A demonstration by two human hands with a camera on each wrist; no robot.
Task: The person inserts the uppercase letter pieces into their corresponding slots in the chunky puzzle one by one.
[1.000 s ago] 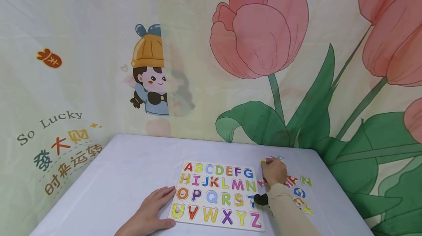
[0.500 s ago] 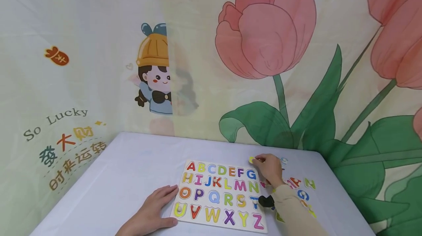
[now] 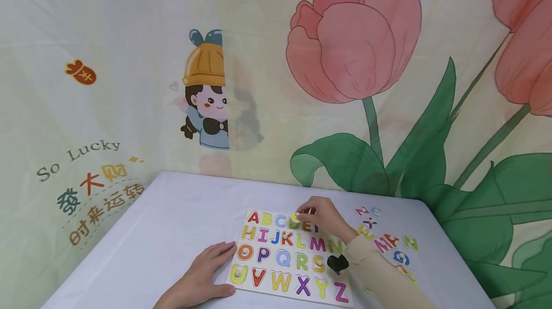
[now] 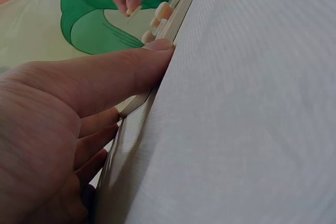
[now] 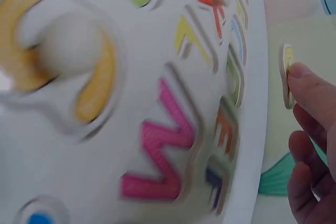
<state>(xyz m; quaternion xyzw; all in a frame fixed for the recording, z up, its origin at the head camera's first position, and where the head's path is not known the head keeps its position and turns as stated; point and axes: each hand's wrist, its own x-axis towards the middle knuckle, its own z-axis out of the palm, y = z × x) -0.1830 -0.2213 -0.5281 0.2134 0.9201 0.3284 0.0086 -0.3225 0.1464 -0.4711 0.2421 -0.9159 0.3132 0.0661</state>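
A white alphabet puzzle board (image 3: pixel 263 294) with coloured letters lies on the table. My left hand (image 3: pixel 202 275) rests flat on the table, fingers touching the board's left edge (image 4: pixel 152 90). My right hand (image 3: pixel 321 218) hovers over the board's top row and pinches a small yellow-green letter piece (image 3: pixel 295 217) near the D and E. In the right wrist view that thin piece (image 5: pixel 287 74) sits at my fingertips (image 5: pixel 310 85) above the board (image 5: pixel 157 103). A black wrist camera (image 3: pixel 337 263) hides part of the board.
Several loose letter pieces (image 3: pixel 390 242) lie on the table right of the board. The table (image 3: pixel 172 223) wears a pale cloth and stands in a corner of printed curtains with tulips (image 3: pixel 353 45) and a cartoon figure (image 3: pixel 207 93).
My right hand lifted a yellow-green letter from the loose pile at the right and carried it left over the board's top row. My left hand stayed put.
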